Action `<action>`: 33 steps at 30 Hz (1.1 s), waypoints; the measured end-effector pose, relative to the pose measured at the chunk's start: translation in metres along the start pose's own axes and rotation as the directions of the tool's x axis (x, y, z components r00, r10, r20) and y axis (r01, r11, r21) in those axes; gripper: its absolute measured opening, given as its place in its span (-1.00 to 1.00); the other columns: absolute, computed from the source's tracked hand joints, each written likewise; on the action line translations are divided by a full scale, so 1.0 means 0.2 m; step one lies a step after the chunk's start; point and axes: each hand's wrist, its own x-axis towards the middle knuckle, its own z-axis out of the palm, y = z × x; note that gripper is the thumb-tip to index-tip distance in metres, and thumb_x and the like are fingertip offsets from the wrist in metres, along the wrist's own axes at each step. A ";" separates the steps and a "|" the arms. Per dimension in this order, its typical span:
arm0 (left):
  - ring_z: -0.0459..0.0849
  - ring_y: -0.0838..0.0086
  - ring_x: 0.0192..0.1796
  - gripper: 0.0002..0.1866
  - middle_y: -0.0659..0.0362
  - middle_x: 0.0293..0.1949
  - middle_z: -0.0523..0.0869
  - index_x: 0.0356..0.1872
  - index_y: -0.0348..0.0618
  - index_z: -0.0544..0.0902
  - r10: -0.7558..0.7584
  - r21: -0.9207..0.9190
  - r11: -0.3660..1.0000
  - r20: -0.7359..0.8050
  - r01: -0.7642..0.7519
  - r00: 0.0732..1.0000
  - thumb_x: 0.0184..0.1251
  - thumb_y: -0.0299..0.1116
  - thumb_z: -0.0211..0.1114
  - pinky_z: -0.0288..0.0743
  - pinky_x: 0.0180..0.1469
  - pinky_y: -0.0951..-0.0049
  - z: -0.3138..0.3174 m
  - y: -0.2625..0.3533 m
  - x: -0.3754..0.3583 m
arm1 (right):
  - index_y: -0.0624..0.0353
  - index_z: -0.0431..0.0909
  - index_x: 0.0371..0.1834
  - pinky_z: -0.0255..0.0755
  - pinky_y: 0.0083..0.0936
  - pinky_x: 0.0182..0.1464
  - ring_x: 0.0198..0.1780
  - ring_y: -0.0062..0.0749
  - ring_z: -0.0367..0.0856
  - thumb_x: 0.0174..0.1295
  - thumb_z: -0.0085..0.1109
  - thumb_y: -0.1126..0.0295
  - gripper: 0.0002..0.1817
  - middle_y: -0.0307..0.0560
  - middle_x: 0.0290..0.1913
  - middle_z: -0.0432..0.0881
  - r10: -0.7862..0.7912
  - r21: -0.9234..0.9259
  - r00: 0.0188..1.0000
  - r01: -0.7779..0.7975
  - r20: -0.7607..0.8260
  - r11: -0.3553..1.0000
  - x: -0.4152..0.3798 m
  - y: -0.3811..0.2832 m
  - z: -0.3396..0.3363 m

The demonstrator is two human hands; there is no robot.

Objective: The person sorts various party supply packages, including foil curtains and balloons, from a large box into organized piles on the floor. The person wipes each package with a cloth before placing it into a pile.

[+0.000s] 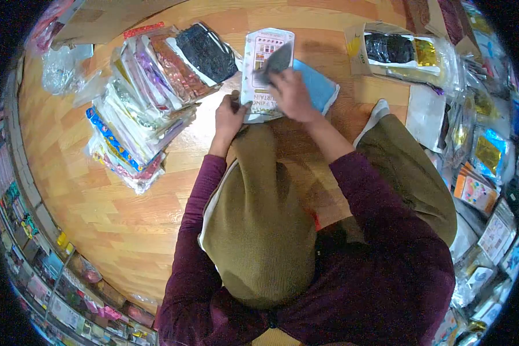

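Sitting on the wooden floor point(115, 225), a person point(259, 230) has a white printed packet point(259, 95) lying between the two hands; the left hand point(229, 119) has its thumb on the packet's near left edge, though I can't tell whether it is pinching; the right hand point(294, 97) grasps a dark sheet point(278, 60), blurred, above the packet; just right of that hand lies a blue packet point(317, 86); left of the left hand, bagged bundles point(155, 81) overlap in rows; well right of the right hand, a cardboard box point(357, 55) holds more packets point(390, 48).
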 end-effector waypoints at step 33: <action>0.59 0.12 -0.16 -0.62 -0.08 -0.26 0.62 -0.18 -0.23 0.56 -0.045 0.156 0.988 0.220 0.010 0.975 -0.12 -0.37 0.29 0.44 -0.11 0.32 0.07 -0.14 0.17 | 0.12 0.44 -0.28 0.36 -0.27 -0.22 -0.21 -0.09 0.41 -0.01 -0.06 0.44 -0.81 0.01 -0.35 0.40 -0.194 -0.133 0.929 0.246 0.315 0.960 0.11 0.07 0.25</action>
